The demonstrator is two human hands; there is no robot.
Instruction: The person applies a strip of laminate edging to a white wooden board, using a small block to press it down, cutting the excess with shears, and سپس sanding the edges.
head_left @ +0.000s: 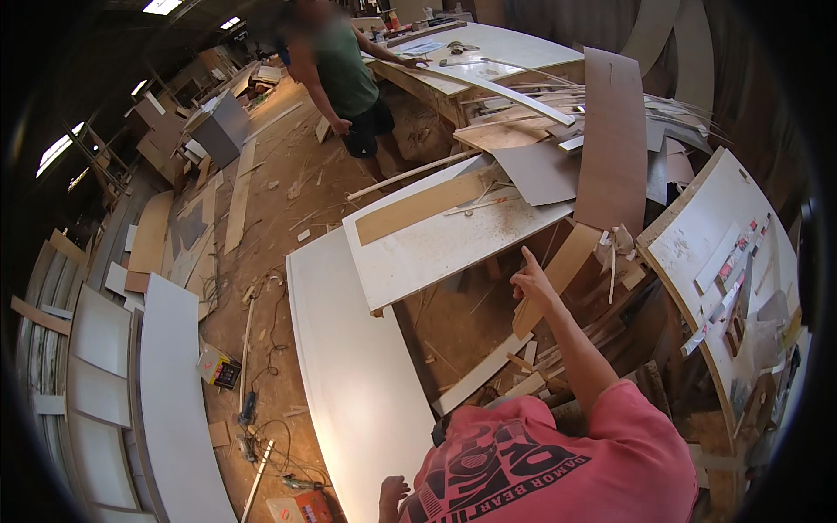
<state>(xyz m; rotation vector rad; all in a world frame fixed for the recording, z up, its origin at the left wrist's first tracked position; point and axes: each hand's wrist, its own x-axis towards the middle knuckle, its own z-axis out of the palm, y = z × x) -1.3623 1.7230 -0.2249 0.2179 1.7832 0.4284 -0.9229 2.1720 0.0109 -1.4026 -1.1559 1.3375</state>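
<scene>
My right arm reaches up from my pink shirt (558,444). My right hand (532,279) is empty, index finger stretched out toward the edge of a white board (388,266) bearing a tan strip (427,202), other fingers bent. A narrow plywood piece (558,279) lies behind the hand, partly hidden by it. My left hand (394,488) hangs low, fingers loosely bent and apart with nothing visible in them, beside a large white panel (340,349). A long brown panel (615,131) leans across grey sheets (532,174) beyond my right hand.
A co-worker (340,96) in a green top stands by the far white table (532,44), one hand on a long strip. Another cluttered board (715,227) is at right. Boards (170,366), cords, a power tool (248,405) and offcuts litter the floor at left.
</scene>
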